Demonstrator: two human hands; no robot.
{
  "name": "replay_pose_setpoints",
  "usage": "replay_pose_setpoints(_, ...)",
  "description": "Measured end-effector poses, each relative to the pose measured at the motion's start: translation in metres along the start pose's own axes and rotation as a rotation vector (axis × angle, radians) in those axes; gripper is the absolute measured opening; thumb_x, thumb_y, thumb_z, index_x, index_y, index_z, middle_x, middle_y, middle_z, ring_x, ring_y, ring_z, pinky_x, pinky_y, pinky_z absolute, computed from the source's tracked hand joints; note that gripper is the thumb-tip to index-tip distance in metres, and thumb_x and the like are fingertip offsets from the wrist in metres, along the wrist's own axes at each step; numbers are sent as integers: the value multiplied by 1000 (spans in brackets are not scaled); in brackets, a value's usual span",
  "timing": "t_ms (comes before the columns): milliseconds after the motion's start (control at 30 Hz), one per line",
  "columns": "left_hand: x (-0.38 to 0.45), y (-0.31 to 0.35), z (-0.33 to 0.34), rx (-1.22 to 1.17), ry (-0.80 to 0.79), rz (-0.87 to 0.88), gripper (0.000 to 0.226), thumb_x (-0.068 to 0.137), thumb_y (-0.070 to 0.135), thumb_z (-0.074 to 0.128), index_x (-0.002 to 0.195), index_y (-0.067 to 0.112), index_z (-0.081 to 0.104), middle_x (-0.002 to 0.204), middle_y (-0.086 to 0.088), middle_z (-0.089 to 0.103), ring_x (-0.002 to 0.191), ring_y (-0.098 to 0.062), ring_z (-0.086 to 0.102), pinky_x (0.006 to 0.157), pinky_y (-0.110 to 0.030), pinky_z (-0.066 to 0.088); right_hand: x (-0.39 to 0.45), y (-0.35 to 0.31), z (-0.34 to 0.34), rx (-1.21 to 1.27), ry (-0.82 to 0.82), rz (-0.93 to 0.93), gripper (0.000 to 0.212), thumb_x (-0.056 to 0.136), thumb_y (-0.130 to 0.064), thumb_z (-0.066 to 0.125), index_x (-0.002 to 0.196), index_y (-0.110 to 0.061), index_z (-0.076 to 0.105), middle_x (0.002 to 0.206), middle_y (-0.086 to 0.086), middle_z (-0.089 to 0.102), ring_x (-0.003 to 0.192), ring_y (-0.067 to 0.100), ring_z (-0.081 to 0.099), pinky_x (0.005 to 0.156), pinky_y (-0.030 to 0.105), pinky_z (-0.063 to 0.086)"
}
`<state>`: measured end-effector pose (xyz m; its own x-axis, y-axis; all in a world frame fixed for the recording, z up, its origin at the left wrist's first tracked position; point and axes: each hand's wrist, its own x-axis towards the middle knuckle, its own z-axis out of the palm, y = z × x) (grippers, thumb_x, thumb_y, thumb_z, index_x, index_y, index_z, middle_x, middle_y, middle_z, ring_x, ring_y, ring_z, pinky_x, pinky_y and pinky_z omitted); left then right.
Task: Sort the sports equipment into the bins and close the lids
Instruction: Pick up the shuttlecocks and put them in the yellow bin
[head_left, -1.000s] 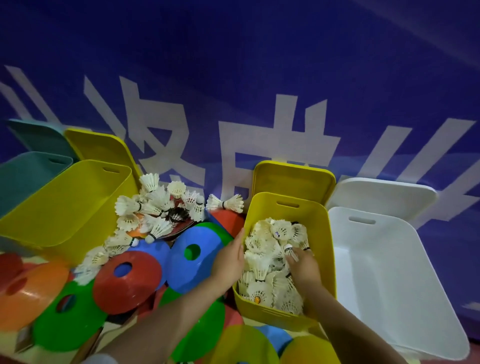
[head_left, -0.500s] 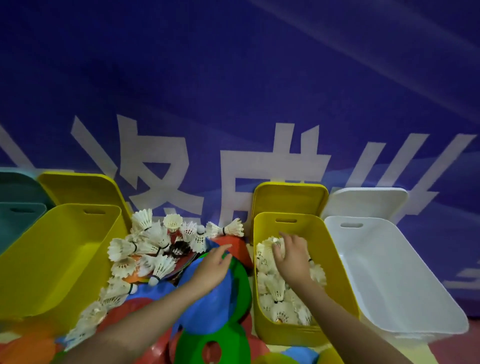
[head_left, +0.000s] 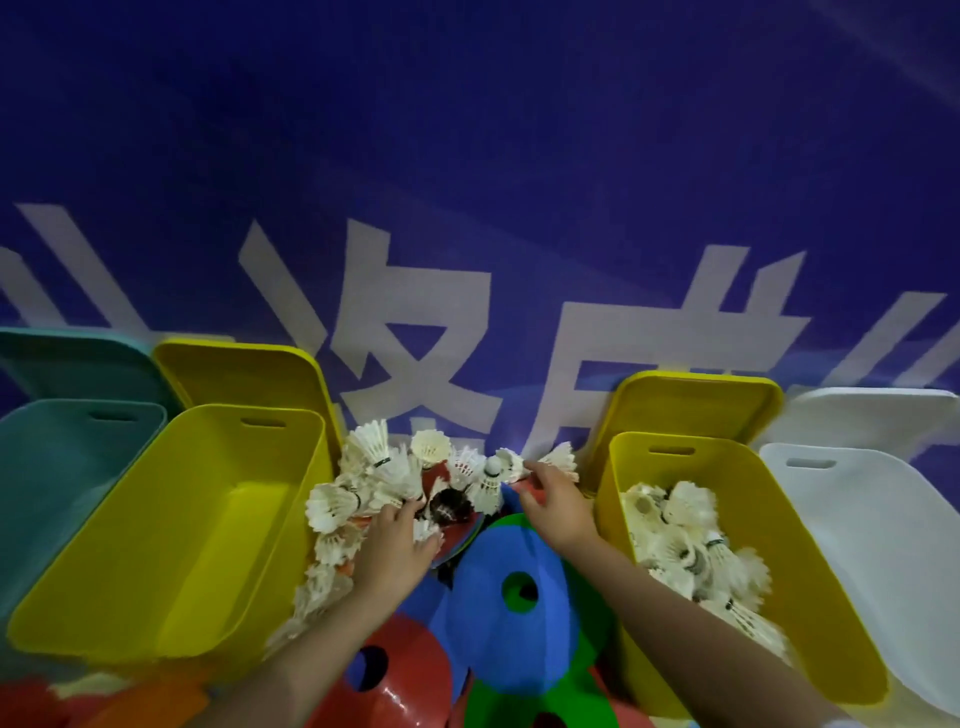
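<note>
Both hands (head_left: 558, 501) curl into loose shuttlecocks (head_left: 387, 475); right yellow bin (head_left: 810, 613) part-filled, cones (head_left: 511, 597) unsorted, lids (head_left: 696, 402) open.

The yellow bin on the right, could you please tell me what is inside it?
The right yellow bin holds a heap of white shuttlecocks, piled along its left side. Its floor beneath them is covered, so anything under the heap cannot be seen. Neither hand is inside it.
</note>
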<state>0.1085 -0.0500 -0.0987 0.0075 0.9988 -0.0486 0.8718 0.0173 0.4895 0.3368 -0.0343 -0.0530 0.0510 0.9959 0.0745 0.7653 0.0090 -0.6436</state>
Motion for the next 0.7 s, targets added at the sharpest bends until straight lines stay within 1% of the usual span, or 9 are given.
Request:
replay_pose_setpoints(67, 4, -6, 3, 54, -38, 24, 67, 86, 56, 53, 143, 25, 35, 129, -4, 46, 120, -24, 47, 94, -35, 45, 14, -4, 16, -15, -40, 30, 43, 91, -23, 54, 134, -20, 50, 116, 3, 62, 103, 19, 59, 82, 22, 41)
replay_pose_setpoints(133, 9, -11, 8, 106, -82, 39, 75, 83, 59, 54, 145, 26, 29, 133, -4, 43, 123, -25, 43, 99, -36, 42, 31, -7, 33, -37, -58, 73, 46, 89, -24, 56, 134, -21, 50, 122, 4, 61, 107, 20, 57, 88, 26, 44)
replay_pose_setpoints(200, 12, -16, 14, 163, -119, 60, 79, 85, 54, 56, 149, 25, 21, 136, -3, 40, 127, -25, 37, 105, -35, 35, 47, -9, 49, -180, -58, 144, 48, 87, -32, 56, 133, -21, 49, 126, 5, 57, 114, 23, 52, 95, 34, 44)
replay_pose_setpoints(267, 15, -24, 18, 206, -144, 85, 78, 88, 46, 57, 150, 24, 16, 139, -2, 38, 129, -25, 33, 108, -33, 30, 57, -12, 61, -355, -80, 219, 54, 87, -42, 54, 136, -23, 43, 131, 7, 51, 123, 25, 43, 101, 38, 39)
replay_pose_setpoints(367, 15, -35, 19, 159, -162, 110, 73, 87, 32, 58, 149, 24, 21, 140, 0, 36, 129, -24, 30, 107, -31, 30, 61, -14, 74, -421, -104, 202, 58, 86, -47, 55, 139, -28, 39, 135, 6, 47, 131, 26, 33, 104, 40, 34)
replay_pose_setpoints(467, 11, -39, 14, 45, -144, 112, 72, 82, 30, 57, 147, 23, 27, 138, 1, 38, 128, -22, 29, 107, -29, 28, 58, -10, 83, -399, -62, 134, 57, 86, -45, 57, 138, -25, 42, 135, 0, 48, 134, 23, 31, 106, 39, 34)
replay_pose_setpoints(533, 5, -37, 6, -43, -108, 84, 72, 81, 32, 56, 147, 23, 29, 138, 1, 39, 129, -21, 29, 108, -29, 28, 53, -9, 81, -295, 15, 131, 48, 86, -42, 59, 130, -24, 50, 123, 0, 56, 123, 22, 45, 98, 40, 42)
replay_pose_setpoints(600, -3, -34, -5, -136, -55, 53, 72, 81, 32, 58, 147, 22, 30, 138, 0, 40, 131, -19, 30, 108, -30, 29, 45, -12, 71, -97, 66, 158, 30, 89, -37, 57, 113, -19, 55, 103, 3, 62, 98, 23, 59, 82, 39, 50)
replay_pose_setpoints(700, -17, -25, -22, -219, 1, 51, 69, 82, 30, 60, 145, 22, 34, 140, 1, 42, 131, -16, 34, 105, -28, 31, 25, -19, 47, 168, 86, 199, 16, 94, -31, 51, 102, -17, 49, 88, 4, 62, 81, 24, 60, 72, 42, 51)
